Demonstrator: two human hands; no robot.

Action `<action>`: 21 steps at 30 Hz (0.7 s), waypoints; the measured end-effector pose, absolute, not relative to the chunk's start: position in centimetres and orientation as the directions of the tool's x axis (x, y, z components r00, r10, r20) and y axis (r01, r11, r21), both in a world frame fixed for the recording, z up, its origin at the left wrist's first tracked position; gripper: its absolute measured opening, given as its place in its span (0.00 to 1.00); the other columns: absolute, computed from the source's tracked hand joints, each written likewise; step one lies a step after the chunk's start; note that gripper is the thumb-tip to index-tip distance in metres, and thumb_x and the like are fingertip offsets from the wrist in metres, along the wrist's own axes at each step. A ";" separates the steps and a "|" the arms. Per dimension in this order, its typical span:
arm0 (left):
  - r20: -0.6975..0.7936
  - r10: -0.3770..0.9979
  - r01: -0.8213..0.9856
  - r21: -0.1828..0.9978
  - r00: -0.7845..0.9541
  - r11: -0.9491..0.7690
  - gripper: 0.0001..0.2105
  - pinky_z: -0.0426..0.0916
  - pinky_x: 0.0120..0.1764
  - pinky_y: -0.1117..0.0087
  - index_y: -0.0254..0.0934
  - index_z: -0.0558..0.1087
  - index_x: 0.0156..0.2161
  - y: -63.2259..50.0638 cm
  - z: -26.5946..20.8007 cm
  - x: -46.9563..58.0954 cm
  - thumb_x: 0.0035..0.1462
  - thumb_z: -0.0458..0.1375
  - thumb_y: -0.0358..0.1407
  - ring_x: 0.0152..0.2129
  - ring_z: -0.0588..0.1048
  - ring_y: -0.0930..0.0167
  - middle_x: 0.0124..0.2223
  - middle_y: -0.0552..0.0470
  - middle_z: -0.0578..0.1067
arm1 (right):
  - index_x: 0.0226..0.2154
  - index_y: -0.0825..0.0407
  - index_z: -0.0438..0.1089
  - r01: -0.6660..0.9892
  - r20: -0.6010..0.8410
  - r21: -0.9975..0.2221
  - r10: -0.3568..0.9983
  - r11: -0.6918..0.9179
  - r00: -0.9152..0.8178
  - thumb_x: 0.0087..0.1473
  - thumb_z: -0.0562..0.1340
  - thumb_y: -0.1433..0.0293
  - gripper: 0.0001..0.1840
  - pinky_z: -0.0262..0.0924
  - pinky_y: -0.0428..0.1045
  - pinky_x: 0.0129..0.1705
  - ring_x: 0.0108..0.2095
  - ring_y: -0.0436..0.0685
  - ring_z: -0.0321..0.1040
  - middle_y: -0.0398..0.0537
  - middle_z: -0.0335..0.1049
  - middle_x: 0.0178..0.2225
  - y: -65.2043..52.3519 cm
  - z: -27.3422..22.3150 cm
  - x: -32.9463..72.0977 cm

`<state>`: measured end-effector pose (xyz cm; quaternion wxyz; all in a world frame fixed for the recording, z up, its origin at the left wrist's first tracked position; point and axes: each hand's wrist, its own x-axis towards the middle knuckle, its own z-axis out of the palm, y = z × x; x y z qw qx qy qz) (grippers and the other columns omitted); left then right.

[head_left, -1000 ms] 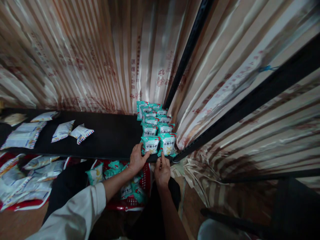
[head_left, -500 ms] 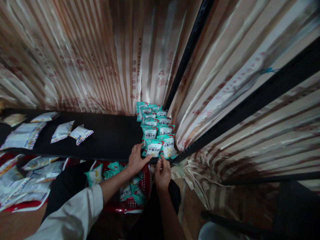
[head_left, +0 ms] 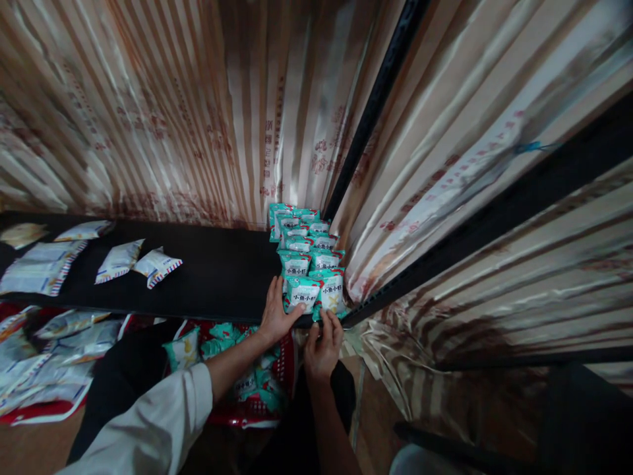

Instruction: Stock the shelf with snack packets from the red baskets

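Note:
Two rows of green-and-white snack bags stand on the right end of a black shelf (head_left: 217, 270). My left hand (head_left: 277, 315) is around the front left snack bag (head_left: 302, 295), its fingers along the left side and its thumb across the lower front. Beside that bag stands the front right snack bag (head_left: 332, 290). My right hand (head_left: 324, 343) is just below it, fingers bent and slightly apart, with fingertips at its bottom edge and nothing visible in the grasp.
Several white packets (head_left: 119, 260) with striped edges lie on the left of the shelf. Below, a red basket (head_left: 242, 421) contains more green bags, and another at left contains silvery packets (head_left: 49, 369). A black post (head_left: 366, 138) and striped curtains (head_left: 198, 119) border the shelf.
My right hand has shifted slightly, and its fingers are a little more spread. My left fingers have moved up along the side of the front left bag. The view has shifted slightly.

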<state>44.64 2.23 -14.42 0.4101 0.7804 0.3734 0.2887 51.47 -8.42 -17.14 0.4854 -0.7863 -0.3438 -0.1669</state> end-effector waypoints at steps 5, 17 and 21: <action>0.211 0.803 0.319 0.838 0.558 -0.442 0.38 0.46 0.60 0.55 0.31 0.44 0.62 2.0 -14.8 44.7 0.51 0.55 0.45 0.62 0.45 0.59 0.64 0.36 0.46 | 0.50 0.54 0.64 0.753 0.633 -0.588 0.410 -0.295 0.656 0.58 0.50 0.67 0.18 0.54 0.64 0.52 0.56 0.63 0.54 0.61 0.57 0.55 -8.6 -16.7 51.2; 0.209 0.752 0.285 0.836 0.625 -0.469 0.43 0.45 0.60 0.55 0.31 0.39 0.63 2.6 -14.8 44.2 0.51 0.55 0.48 0.62 0.42 0.59 0.65 0.35 0.41 | 0.59 0.61 0.49 0.651 0.512 -0.672 0.414 -0.353 0.753 0.56 0.47 0.68 0.29 0.42 0.66 0.58 0.62 0.65 0.39 0.66 0.47 0.60 -4.1 -11.8 55.7; 0.196 0.720 0.245 0.854 0.666 -0.459 0.41 0.45 0.60 0.56 0.33 0.40 0.64 3.3 -14.9 44.0 0.52 0.54 0.48 0.63 0.42 0.60 0.66 0.37 0.40 | 0.60 0.59 0.46 0.645 0.485 -0.690 0.451 -0.329 0.749 0.53 0.53 0.62 0.35 0.47 0.65 0.56 0.59 0.67 0.47 0.65 0.51 0.58 -3.7 -12.8 57.3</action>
